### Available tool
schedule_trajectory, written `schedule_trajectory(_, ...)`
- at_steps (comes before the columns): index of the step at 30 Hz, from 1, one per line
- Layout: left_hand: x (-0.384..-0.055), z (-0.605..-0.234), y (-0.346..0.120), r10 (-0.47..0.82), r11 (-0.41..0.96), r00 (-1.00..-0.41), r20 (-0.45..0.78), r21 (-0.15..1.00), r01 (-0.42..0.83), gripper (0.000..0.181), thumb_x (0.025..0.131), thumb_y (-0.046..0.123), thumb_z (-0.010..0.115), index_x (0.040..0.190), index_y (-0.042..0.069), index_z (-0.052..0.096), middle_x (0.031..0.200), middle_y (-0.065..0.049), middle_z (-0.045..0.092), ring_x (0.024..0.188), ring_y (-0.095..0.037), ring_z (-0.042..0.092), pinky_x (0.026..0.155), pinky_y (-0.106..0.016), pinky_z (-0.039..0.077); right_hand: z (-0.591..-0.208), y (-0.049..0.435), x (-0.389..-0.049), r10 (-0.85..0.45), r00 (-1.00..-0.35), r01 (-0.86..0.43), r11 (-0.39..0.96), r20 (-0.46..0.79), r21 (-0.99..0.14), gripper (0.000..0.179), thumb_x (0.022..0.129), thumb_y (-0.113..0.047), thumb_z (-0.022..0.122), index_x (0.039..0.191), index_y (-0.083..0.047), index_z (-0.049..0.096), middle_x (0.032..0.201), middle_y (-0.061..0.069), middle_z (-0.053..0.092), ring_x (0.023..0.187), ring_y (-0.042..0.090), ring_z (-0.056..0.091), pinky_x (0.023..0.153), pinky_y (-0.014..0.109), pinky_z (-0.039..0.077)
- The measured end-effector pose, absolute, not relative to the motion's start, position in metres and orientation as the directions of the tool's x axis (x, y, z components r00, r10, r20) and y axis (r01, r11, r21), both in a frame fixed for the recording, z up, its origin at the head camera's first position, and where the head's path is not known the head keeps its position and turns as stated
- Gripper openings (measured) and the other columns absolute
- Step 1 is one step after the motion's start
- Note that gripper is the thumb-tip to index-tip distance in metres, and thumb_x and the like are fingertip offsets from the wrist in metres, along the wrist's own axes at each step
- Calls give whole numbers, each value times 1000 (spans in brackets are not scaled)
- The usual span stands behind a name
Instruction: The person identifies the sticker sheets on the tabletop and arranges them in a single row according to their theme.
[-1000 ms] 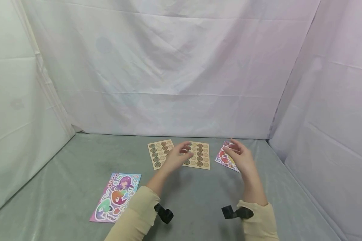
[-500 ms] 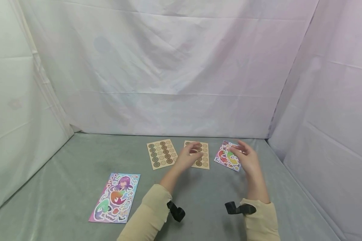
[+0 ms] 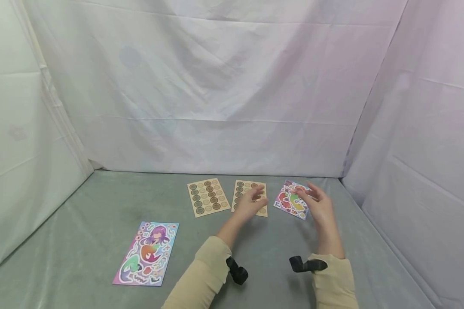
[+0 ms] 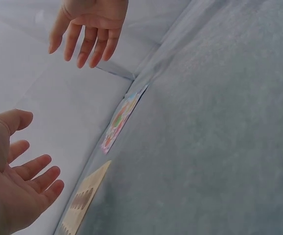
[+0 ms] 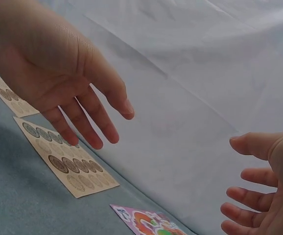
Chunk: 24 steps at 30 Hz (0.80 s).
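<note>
Above the table my left hand [image 3: 248, 206] hovers with relaxed, spread fingers and holds nothing. In the head view it overlaps the right-hand tan sheet of round stickers [image 3: 237, 193]. My right hand [image 3: 320, 207], also bare of any object, hangs with loose fingers beside the small mermaid sticker sheet [image 3: 290, 201] and covers its right edge. Another tan sheet of round stickers [image 3: 206, 198] lies just left of the first. In the right wrist view, both the left hand [image 5: 78, 83] and the right hand [image 5: 264, 191] show gaps between their fingers.
A larger mermaid sticker sheet [image 3: 148, 255] lies at the front left of the grey-green table [image 3: 81, 223]. White cloth [image 3: 216, 86] closes off the back and both sides. Black wrist straps [image 3: 237, 271] sit over beige sleeves [image 3: 205, 270].
My left hand has moved right, from between the two tan sheets to over the right one. My right hand has shifted slightly right, uncovering more of the small mermaid sheet.
</note>
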<state>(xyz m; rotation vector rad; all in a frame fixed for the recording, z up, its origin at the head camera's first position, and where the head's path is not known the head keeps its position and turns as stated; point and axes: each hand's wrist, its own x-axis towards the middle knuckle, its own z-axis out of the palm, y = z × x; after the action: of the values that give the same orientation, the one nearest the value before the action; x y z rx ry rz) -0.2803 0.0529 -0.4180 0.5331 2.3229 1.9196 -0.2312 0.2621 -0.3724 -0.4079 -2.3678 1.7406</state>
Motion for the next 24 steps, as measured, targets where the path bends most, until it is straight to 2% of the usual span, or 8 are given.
schedule_trajectory(5,-282,-426,65,307,175,-941,142,963,203,53,89,20,65,138,8,50,132,-12,55,123,-30,50,99,-43,42,-380,267,-235,351,-936,128,263,-29,-956,75,89,-36,68,150,-11,32,146,16,39,134,33,33,107,48,29)
schedule_trajectory(9,-283,-431,74,297,181,-941,162,958,222,52,90,19,65,137,5,50,132,-12,56,123,-29,50,98,-40,44,-387,271,-239,371,-928,129,260,-24,-957,72,90,-30,67,150,-9,31,147,19,38,134,35,32,108,49,29)
schedule_trajectory(16,-284,-438,89,301,173,-936,181,955,240,50,89,16,66,136,3,52,132,-13,56,123,-28,50,100,-40,42,-402,279,-244,384,-922,157,252,-50,-955,78,89,-43,66,149,-7,31,148,20,35,135,36,31,107,51,30)
schedule_trajectory(24,-281,-445,100,274,167,-951,143,967,193,52,88,18,67,136,5,52,133,-13,55,123,-29,50,98,-41,44,-420,282,-249,397,-917,158,255,-46,-954,65,92,-25,63,147,-3,35,145,23,38,133,39,34,106,50,31)
